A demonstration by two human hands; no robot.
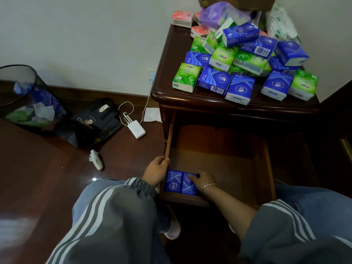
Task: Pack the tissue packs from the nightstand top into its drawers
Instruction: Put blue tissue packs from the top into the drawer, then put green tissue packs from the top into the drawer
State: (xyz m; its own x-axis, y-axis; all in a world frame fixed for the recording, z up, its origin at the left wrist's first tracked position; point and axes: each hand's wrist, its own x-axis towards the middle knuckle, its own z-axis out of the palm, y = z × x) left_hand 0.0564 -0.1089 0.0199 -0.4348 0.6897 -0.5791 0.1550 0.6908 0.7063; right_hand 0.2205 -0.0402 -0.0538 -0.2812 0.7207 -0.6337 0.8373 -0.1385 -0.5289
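Two blue tissue packs (pixel 180 182) lie flat, side by side and touching, in the near-left corner of the open drawer (pixel 219 164) of the nightstand (pixel 171 60). The rest of the drawer floor is bare wood.

The right hand (pixel 202 181) rests on top of the right-hand pack of the pair, fingers spread flat over its wrapper, pressing rather than gripping; a thin bracelet (pixel 209 185) sits on that wrist. The left hand (pixel 157 168) is at the drawer's left wall, fingertips curled over the wall's top edge, palm against the outer side, just beside the left-hand pack. Whether it touches that pack cannot be told. Both forearms emerge from grey sleeves with pale stripes.

On the nightstand top, above the drawer, a loose heap of tissue packs (pixel 247 60) remains: blue and green ones toward the front edge, several overhanging it, red and white ones (pixel 182 19) at the back-left corner, and a purple plastic bag (pixel 219 14) behind the heap.

On the dark wooden floor left of the nightstand lies a white power bank (pixel 136 129) with its cable running up to a wall plug (pixel 152 77). Further left of it sit a black paper bag (pixel 91 122) lying flat and a black mesh wastebasket (pixel 24 96) holding crumpled wrappers. A small white object (pixel 96 160) lies on the floor, nearer the camera than the power bank
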